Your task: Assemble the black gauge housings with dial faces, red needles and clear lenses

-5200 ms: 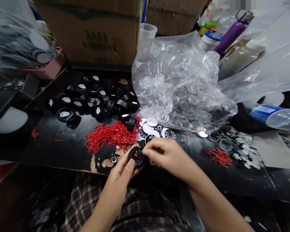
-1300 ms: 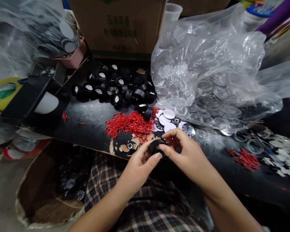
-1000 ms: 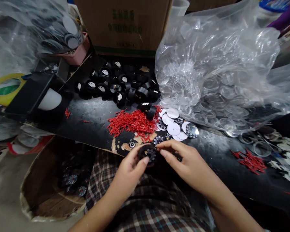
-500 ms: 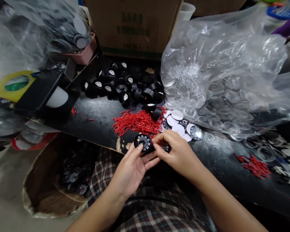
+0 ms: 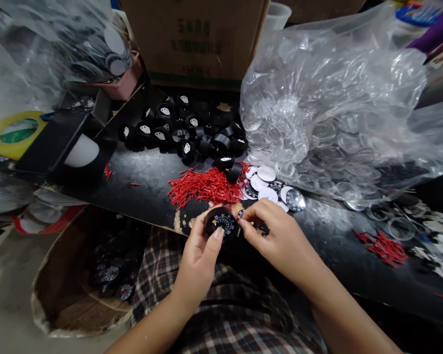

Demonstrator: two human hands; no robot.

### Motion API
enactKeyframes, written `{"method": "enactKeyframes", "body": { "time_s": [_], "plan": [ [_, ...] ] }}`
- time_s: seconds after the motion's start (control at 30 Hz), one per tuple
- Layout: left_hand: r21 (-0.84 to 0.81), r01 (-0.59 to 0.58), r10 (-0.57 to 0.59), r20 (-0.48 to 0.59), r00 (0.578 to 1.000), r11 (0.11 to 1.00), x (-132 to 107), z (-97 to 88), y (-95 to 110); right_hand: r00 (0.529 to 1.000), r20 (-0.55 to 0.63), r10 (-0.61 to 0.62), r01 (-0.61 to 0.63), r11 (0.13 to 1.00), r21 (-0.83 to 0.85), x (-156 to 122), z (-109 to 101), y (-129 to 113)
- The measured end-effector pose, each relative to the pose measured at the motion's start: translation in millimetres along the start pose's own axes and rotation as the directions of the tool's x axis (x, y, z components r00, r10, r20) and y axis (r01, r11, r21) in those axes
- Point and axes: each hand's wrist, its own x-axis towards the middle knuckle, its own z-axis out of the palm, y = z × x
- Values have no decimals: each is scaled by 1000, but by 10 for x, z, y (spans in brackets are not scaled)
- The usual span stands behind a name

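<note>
My left hand (image 5: 196, 255) is clamped round a black dial housing (image 5: 224, 220), thumb on its numbered face, held above the table's near edge (image 5: 158, 221). My right hand (image 5: 275, 231) is just beside its right rim, thumb and forefinger drawn close; I can't quite tell whether they pinch something small. Just beyond lie a heap of red pointers (image 5: 203, 187) and some loose dial discs (image 5: 268, 193).
</note>
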Motion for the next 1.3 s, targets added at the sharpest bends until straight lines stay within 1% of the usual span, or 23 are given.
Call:
{"method": "enactKeyframes", "body": {
  "time_s": [0.07, 0.13, 0.27, 0.33, 0.43, 0.5, 0.57, 0.63, 0.77, 0.87, 1.0, 1.13, 1.2, 1.23, 1.3],
  "plan": [
    [27, -12, 12, 23, 1000, 1000, 8, -18, 14, 1000, 18, 10, -10, 1000, 16, -3, -16, 1],
    [15, -5, 4, 38, 999, 1000, 40, -32, 38, 999, 38, 18, -20, 999, 48, -8, -34, 1],
    [-71, 1, -4, -34, 999, 997, 144, -26, 67, 998, 53, 30, -40, 979, 199, -35, -63, -22],
    [-61, 17, -18, -9, 1000, 998, 182, 7, 47, 999, 51, 19, -31, 969, 246, -49, -58, -43],
    [-15, 40, -38, 102, 994, 999, 195, 78, -9, 999, 40, 17, -24, 983, 182, -57, -30, -68],
    [18, 14, -17, 129, 991, 1000, 181, 120, -29, 999, 27, 31, -34, 993, 110, -56, -12, -76],
    [68, -23, 14, 130, 991, 997, 163, 145, -19, 999, 20, 41, -43, 997, 66, -55, -4, -78],
    [113, -45, 30, 130, 991, 993, 148, 151, 10, 999, 20, 47, -48, 997, 58, -56, -3, -77],
    [141, -79, 59, 143, 988, 987, 129, 138, 56, 998, 10, 59, -60, 993, 101, -70, -10, -80],
    [170, -132, 111, 127, 986, 977, 118, 147, 62, 998, 15, 69, -70, 990, 120, -92, -19, -102],
    [271, -208, 189, 94, 977, 940, 99, 177, 63, 997, 19, 76, -78, 989, 126, -130, -19, -154],
    [361, -262, 250, 80, 965, 895, 81, 183, 85, 996, -8, 94, -92, 988, 122, -150, -6, -182],
    [356, -241, 224, 88, 971, 903, 90, 173, 101, 994, 1, 113, -112, 987, 118, -142, -12, -174],
    [335, -208, 186, 97, 978, 919, 100, 166, 108, 993, 13, 118, -119, 987, 113, -134, -21, -165],
    [245, -106, 78, 122, 989, 964, 131, 147, 119, 995, 26, 98, -100, 990, 96, -113, -44, -141]
  ]
}}
